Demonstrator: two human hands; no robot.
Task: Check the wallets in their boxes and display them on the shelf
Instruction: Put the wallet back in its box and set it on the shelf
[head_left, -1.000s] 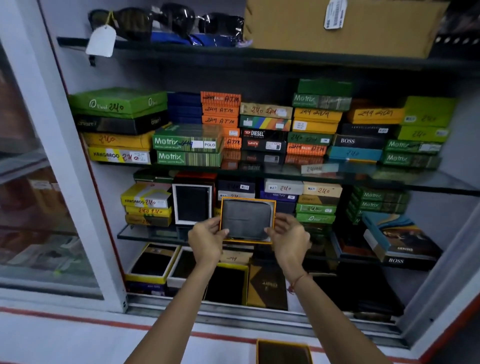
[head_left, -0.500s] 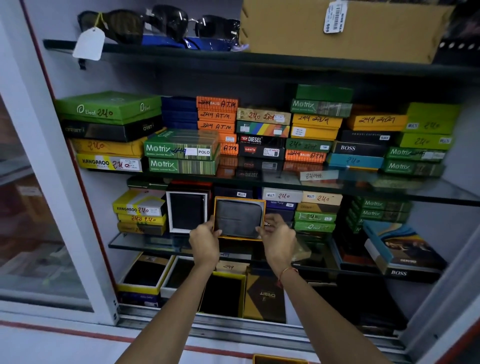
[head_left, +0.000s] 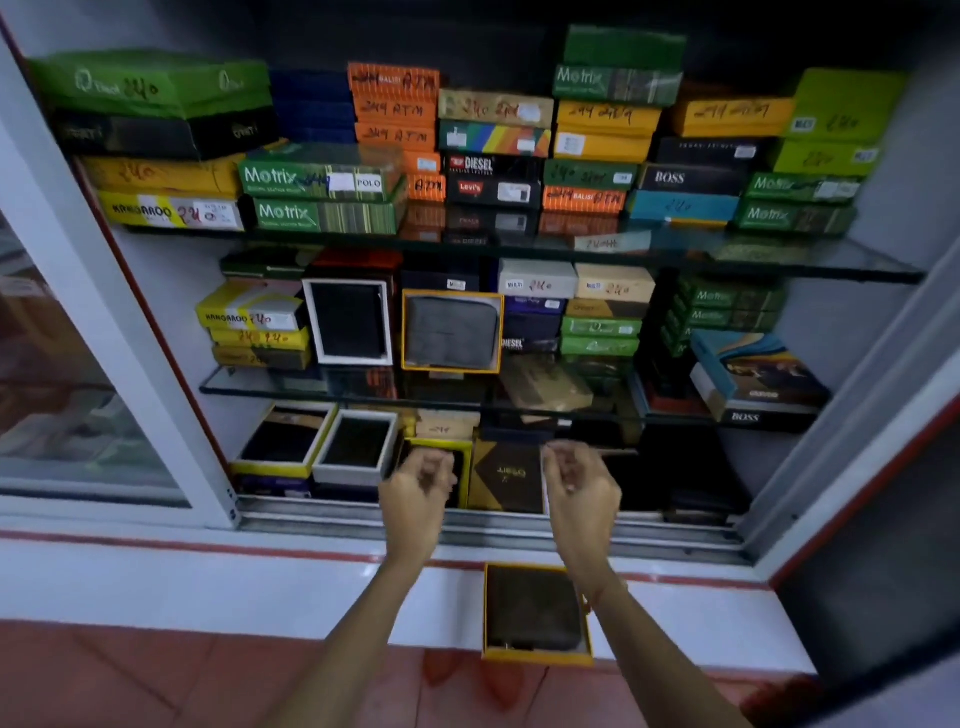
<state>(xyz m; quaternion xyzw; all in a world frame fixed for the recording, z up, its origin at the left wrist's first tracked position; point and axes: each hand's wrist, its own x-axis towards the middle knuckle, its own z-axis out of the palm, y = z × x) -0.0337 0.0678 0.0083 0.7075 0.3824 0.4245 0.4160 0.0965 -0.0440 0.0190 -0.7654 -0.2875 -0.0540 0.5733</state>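
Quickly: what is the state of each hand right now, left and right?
Left hand: empty, fingers loosely curled, holding nothing.
Right hand: empty, fingers loosely curled, holding nothing.

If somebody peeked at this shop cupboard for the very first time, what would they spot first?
Probably the grey wallet in its open yellow-rimmed box, standing upright on the middle glass shelf beside a black wallet in a white-rimmed box. Next, the bright stacks of green, orange and yellow cardboard boxes filling the shelf above. Below, two empty hands, left hand and right hand, hang over a dark wallet in another yellow box on the white ledge.
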